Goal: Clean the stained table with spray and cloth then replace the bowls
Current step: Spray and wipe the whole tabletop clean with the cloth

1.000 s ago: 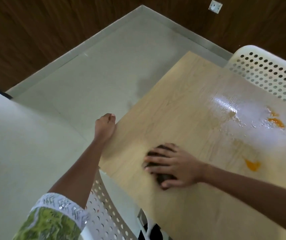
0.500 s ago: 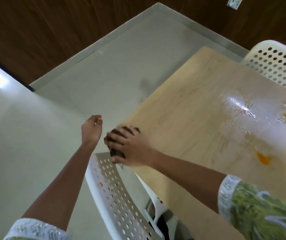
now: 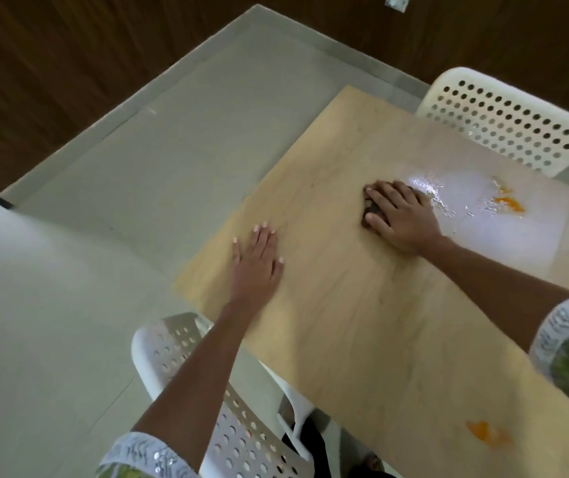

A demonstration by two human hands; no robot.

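Right hand (image 3: 402,219) at center right of the frame, fingers spread flat, pressing down on dark cloth (image 3: 369,210) on wood table (image 3: 362,322). Just beside wet shiny patch (image 3: 476,208). Left hand (image 3: 257,262) at center, fingers straight and close, flat on table, holding nothing. Orange stains: 1 (image 3: 509,203) upper right, 1 (image 3: 488,431) lower right. 2 white chairs, upper right (image 3: 503,119) and bottom (image 3: 238,439).

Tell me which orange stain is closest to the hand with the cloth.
The orange stain beyond the wet patch, just past the right hand pressing the cloth. The other stain sits far back near the table's near edge.
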